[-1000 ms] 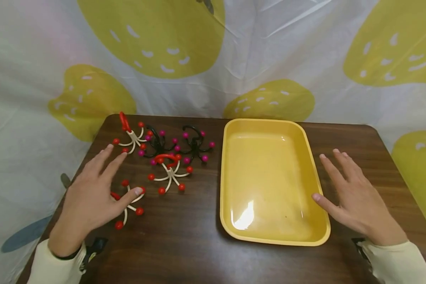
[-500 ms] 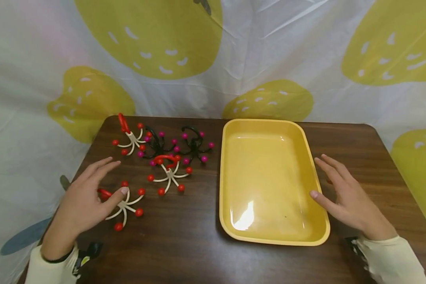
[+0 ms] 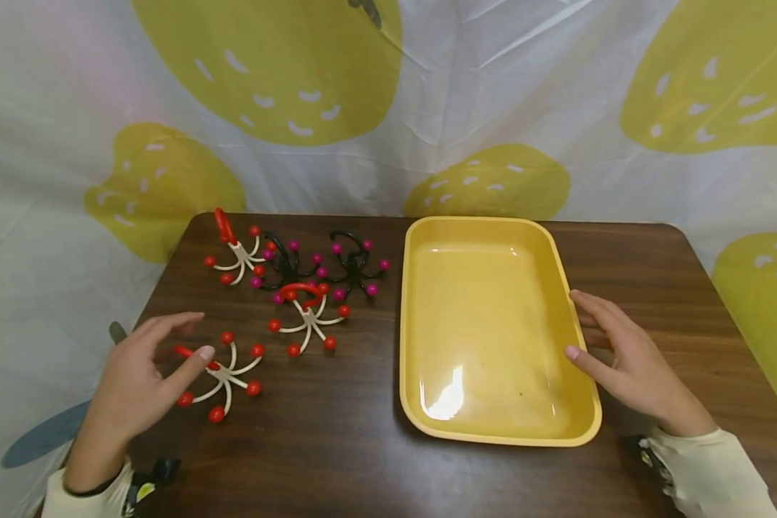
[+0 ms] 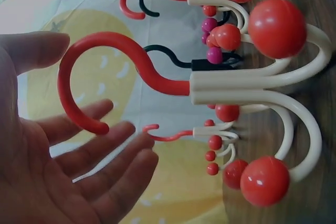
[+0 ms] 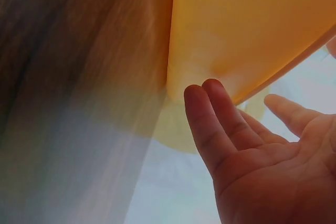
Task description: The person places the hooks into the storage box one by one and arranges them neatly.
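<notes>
In the head view my left hand (image 3: 136, 381) is at the nearest of several ball-tipped claws, a white-legged one (image 3: 223, 374) with red balls. Its red hook handle (image 4: 105, 38) lies between my thumb and fingers in the left wrist view, the thumb tip right at its curve and the fingers loosely spread. My right hand (image 3: 634, 367) is beside the right wall of the yellow tray (image 3: 403, 345), thumb over the rim and fingertips close to the outer side. Its fingers (image 5: 202, 114) look fairly straight in the right wrist view.
Further back on the brown table (image 3: 337, 460) stand two more white-and-red claws (image 3: 309, 316) and two black claws (image 3: 355, 266) with magenta balls. A white curtain (image 3: 466, 108) with yellow fruit prints hangs behind the table's back edge.
My left hand has drawn back and lowered around the near claw's hook, its fingers bending more. My right hand has shifted left, closer to the tray's side.
</notes>
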`<state>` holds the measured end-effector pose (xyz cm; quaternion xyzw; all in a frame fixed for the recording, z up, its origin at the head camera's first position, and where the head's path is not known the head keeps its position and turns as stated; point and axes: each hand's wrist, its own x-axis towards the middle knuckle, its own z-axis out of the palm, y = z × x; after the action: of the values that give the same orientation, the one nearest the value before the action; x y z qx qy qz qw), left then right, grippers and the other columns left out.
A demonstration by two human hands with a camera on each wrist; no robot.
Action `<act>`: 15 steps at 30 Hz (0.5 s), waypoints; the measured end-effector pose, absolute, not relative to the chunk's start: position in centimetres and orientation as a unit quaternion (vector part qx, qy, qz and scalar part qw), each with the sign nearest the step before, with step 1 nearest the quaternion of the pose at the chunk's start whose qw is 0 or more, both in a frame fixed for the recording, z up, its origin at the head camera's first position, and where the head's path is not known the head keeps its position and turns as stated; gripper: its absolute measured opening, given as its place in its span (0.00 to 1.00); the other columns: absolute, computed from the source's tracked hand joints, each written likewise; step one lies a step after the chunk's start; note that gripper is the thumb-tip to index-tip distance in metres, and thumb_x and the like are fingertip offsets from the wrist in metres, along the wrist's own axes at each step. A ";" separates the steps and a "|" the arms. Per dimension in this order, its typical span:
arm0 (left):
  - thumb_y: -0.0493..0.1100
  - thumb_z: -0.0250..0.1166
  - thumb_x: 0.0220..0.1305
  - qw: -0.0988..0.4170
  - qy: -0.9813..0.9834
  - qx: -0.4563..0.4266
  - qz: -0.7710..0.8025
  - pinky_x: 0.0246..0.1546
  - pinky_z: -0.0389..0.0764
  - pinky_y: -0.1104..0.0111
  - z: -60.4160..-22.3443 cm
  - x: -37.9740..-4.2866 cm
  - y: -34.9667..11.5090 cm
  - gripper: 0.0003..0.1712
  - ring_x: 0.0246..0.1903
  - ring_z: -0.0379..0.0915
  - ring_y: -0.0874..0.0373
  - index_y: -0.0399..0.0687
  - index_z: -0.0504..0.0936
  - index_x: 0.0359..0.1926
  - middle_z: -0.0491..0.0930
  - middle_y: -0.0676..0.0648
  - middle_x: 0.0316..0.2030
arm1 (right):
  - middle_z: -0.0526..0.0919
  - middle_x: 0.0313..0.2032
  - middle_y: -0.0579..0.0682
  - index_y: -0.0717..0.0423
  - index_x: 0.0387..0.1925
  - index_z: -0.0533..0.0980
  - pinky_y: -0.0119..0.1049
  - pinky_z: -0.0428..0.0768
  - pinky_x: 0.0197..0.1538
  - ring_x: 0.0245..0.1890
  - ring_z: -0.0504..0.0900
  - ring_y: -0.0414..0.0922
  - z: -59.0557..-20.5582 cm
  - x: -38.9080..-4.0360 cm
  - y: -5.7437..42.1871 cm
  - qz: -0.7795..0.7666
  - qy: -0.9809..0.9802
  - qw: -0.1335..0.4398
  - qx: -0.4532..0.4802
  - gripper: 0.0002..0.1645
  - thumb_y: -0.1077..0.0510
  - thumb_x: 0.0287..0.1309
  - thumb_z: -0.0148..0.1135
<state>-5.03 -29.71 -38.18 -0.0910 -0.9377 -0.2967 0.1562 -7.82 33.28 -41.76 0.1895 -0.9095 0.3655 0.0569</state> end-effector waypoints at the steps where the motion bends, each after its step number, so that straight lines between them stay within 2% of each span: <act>1: 0.43 0.78 0.62 0.155 -0.935 -0.091 -0.307 0.44 0.69 0.93 -38.3 -5.0 -29.8 0.27 0.48 0.75 0.74 0.48 0.84 0.62 0.86 0.44 0.48 | 0.69 0.74 0.57 0.50 0.82 0.60 0.12 0.76 0.54 0.60 0.75 0.22 -41.8 -7.8 33.2 0.374 -0.907 0.053 0.186 0.51 0.66 0.62 0.74; 4: 0.38 0.78 0.61 0.151 -0.923 -0.097 -0.342 0.44 0.74 0.91 -38.5 -4.8 -30.1 0.26 0.48 0.74 0.83 0.44 0.85 0.60 0.86 0.48 0.47 | 0.69 0.74 0.58 0.50 0.82 0.61 0.13 0.78 0.53 0.59 0.76 0.22 -42.0 -7.9 33.2 0.396 -0.900 0.043 0.177 0.49 0.67 0.64 0.72; 10: 0.28 0.76 0.58 0.154 -0.891 -0.117 -0.411 0.44 0.78 0.88 -38.9 -4.9 -30.7 0.24 0.44 0.81 0.76 0.41 0.86 0.56 0.86 0.64 0.45 | 0.70 0.70 0.61 0.54 0.81 0.62 0.15 0.80 0.51 0.57 0.77 0.21 -42.4 -8.1 33.5 0.429 -0.887 0.031 0.166 0.46 0.69 0.66 0.69; 15: 0.21 0.73 0.56 0.147 -0.871 -0.128 -0.450 0.45 0.79 0.86 -39.3 -4.8 -31.1 0.23 0.43 0.84 0.73 0.35 0.85 0.54 0.87 0.63 0.43 | 0.72 0.68 0.61 0.56 0.79 0.64 0.15 0.80 0.53 0.58 0.78 0.22 -42.6 -8.4 33.7 0.437 -0.884 0.030 0.167 0.44 0.71 0.65 0.69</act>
<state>-4.85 -31.07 -39.26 -0.1276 -0.8714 -0.4502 0.1472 -8.37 33.74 -42.60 0.1673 -0.8835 0.4365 0.0295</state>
